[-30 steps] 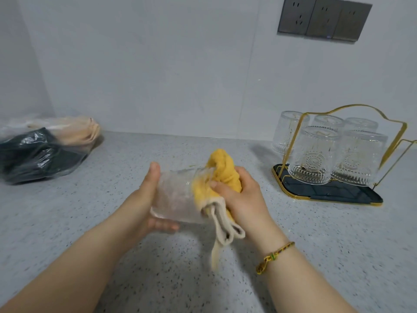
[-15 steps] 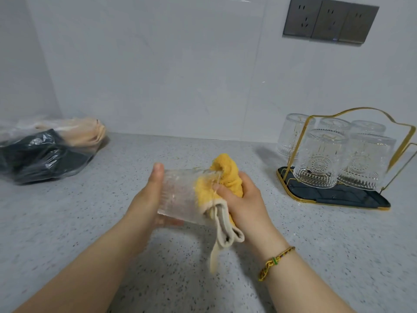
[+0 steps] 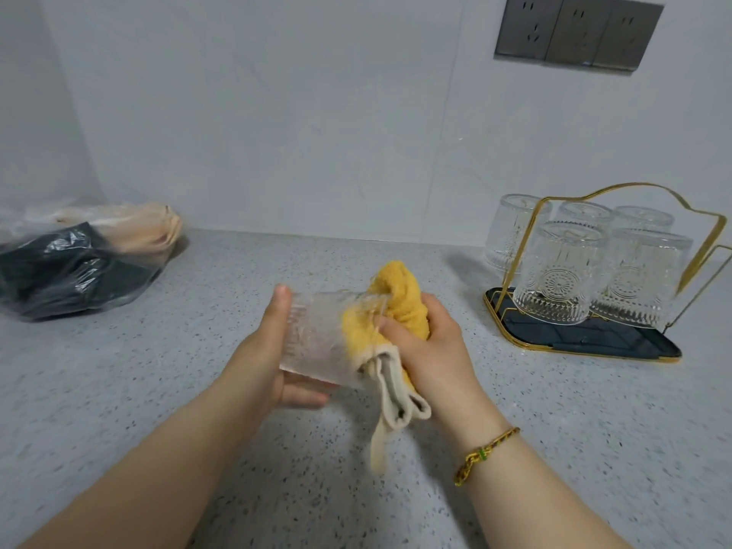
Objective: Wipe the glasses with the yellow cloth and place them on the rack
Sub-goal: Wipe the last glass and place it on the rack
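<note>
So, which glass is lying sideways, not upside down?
The glass in the left hand, with the yellow cloth pushed into its mouth by the right hand; the other five stand upside down at the rack.

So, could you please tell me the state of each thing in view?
glass: held on its side above the counter, yellow cloth pushed into it.
yellow cloth: bunched, one end hanging loose.
left hand: grips the glass.
right hand: grips the yellow cloth.
rack: upright on the counter.
racked glasses: five, upside down.
plastic bag: lying on the counter.
wall sockets: nothing plugged in.
</note>
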A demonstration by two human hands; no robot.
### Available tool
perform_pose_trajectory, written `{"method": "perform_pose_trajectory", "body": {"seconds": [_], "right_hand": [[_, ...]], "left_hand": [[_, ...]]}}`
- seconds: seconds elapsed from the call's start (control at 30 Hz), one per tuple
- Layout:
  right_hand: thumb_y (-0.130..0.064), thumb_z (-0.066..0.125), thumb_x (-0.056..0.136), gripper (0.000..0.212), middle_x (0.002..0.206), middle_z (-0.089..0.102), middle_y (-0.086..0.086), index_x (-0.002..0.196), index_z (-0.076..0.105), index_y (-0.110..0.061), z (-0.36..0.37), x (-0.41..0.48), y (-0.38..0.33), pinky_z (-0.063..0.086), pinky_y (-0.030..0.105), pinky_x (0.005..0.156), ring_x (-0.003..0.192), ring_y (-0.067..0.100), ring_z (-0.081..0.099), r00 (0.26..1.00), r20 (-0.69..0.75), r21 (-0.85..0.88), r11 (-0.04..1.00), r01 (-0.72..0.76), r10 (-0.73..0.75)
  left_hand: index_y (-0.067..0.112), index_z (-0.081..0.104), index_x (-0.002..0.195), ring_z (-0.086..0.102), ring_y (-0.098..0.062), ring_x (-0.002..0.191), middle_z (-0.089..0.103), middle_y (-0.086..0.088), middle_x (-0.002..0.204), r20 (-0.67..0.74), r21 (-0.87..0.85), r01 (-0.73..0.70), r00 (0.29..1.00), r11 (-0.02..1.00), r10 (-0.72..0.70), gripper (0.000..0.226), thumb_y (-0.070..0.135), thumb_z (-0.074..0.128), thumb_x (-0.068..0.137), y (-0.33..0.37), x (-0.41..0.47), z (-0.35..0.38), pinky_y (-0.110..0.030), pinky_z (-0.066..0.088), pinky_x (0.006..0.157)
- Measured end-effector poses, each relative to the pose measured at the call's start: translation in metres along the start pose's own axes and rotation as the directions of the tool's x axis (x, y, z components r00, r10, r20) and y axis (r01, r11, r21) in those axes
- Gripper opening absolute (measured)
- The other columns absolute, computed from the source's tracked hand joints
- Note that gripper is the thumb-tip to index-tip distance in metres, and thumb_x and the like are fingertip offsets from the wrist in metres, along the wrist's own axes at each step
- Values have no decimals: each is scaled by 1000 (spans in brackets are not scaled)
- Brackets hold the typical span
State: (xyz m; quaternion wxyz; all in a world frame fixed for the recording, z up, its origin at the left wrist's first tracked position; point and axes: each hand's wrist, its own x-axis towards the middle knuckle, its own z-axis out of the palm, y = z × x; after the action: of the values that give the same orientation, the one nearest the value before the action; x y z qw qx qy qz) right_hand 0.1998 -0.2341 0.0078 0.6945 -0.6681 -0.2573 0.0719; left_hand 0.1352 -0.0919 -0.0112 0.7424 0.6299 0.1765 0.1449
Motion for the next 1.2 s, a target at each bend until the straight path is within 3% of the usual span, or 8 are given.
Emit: {"method": "perform_pose_trajectory", "body": {"seconds": [0.13, 0.23, 0.33, 0.47, 0.63, 0.87, 1.07, 1.2], "right_hand": [[-7, 68, 74, 32, 76, 58, -14, 83, 51, -32, 3, -5, -1, 41, 4, 56, 63, -11, 55, 990, 9, -149, 979, 137, -137], [-15, 63, 81, 14, 77, 61, -7, 79, 54, -26, -3, -2, -3, 46, 9, 56, 63, -2, 59, 996, 17, 8, 996, -84, 84], [-17, 51, 88, 25, 60, 52, -4, 64, 48, -18, -7, 0, -3, 42, 10, 44, 43, 1, 52, 960, 53, 111, 954, -279, 274], [-14, 63, 79, 19, 65, 53, -6, 68, 51, -24, -2, 0, -2, 39, 6, 46, 45, -6, 49, 997, -75, -61, 997, -38, 33], [-11, 69, 73, 31, 75, 57, -16, 78, 50, -35, 2, -5, -1, 39, 2, 54, 62, -12, 54, 987, -8, -241, 958, 153, -160], [-15, 47, 91, 23, 69, 53, -4, 69, 49, -21, -7, -1, -6, 46, 17, 56, 58, 5, 53, 954, 41, 158, 941, -301, 298], [-13, 70, 72, 30, 75, 59, -12, 78, 51, -36, -1, -4, -2, 42, 5, 58, 65, -9, 55, 986, 7, -248, 955, 164, -168], [-12, 68, 74, 24, 75, 59, -10, 78, 53, -30, -3, -2, 0, 41, 4, 55, 62, -4, 55, 995, -39, -174, 981, 83, -91]], "left_hand": [[11, 61, 86, 65, -19, 46, 67, -7, 56, 83, -11, 132, 988, 991, -131, 50, 56, 38, 85, 1, 1, -4, -27, 53, 41], [19, 62, 89, 68, -16, 60, 70, -6, 75, 57, -104, -60, 996, 993, 66, 34, 51, 56, 79, -3, 3, -1, -31, 57, 50], [20, 57, 112, 67, -17, 80, 67, -5, 99, 12, -60, -190, 981, 980, 191, 52, 50, 56, 69, -4, 0, 4, -34, 57, 61], [20, 59, 98, 68, -23, 70, 69, -6, 85, 36, -34, 1, 999, 999, 1, 61, 66, 36, 65, 0, -3, 3, -34, 57, 49], [4, 57, 75, 54, -19, 35, 57, -11, 46, 79, 16, 185, 979, 983, -185, 59, 57, 35, 86, 4, -3, -2, -22, 48, 36], [29, 54, 103, 66, -13, 79, 65, -1, 98, 52, -104, -169, 983, 980, 175, 39, 38, 54, 66, -2, -1, 0, -22, 56, 56], [20, 61, 96, 70, -18, 63, 73, -4, 77, 123, -65, 132, 985, 989, -123, 47, 57, 33, 87, -2, 2, -4, -29, 54, 43], [18, 62, 94, 71, -16, 64, 74, -2, 73, 110, -112, 26, 994, 993, -13, 39, 49, 40, 86, -6, 3, -2, -33, 58, 54]]}}
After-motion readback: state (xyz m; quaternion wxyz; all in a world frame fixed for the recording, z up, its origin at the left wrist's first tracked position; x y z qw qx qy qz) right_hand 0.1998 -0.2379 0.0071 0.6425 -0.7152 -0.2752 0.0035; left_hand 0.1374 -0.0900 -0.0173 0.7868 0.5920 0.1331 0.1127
